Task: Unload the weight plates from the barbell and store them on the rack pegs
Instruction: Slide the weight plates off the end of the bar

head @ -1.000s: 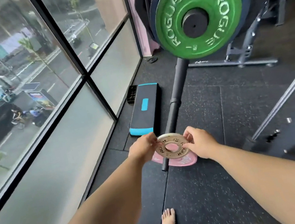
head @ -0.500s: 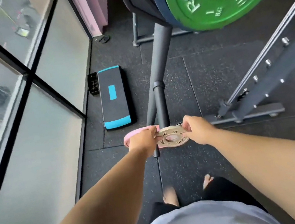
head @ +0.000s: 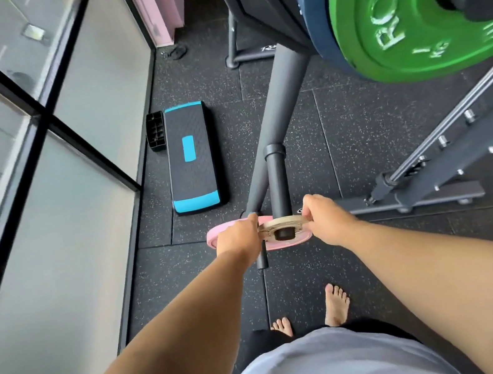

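Note:
I hold a small pale change plate (head: 281,224) flat between both hands, low over the floor. My left hand (head: 237,238) pinches its left rim and my right hand (head: 327,218) pinches its right rim. The end of a black rack peg (head: 278,181) shows through the plate's centre hole. Just beneath lies a pink plate (head: 214,237), partly hidden by my hands; I cannot tell what it rests on. At the upper right a green Rogue plate (head: 382,31) hangs on a peg, with a blue plate (head: 314,10) and black plates stacked behind it.
A slanted grey rack post (head: 278,92) runs down to the floor beside the peg. A black and blue step platform (head: 190,160) lies to the left by the glass wall (head: 44,206). A rack frame with bolts (head: 461,142) stands at right. My bare feet (head: 335,304) are below.
The view has tilted down and closer to the rack. Both hands have carried the pale plate onto the end of the black peg; before, the hole showed only the pink plate.

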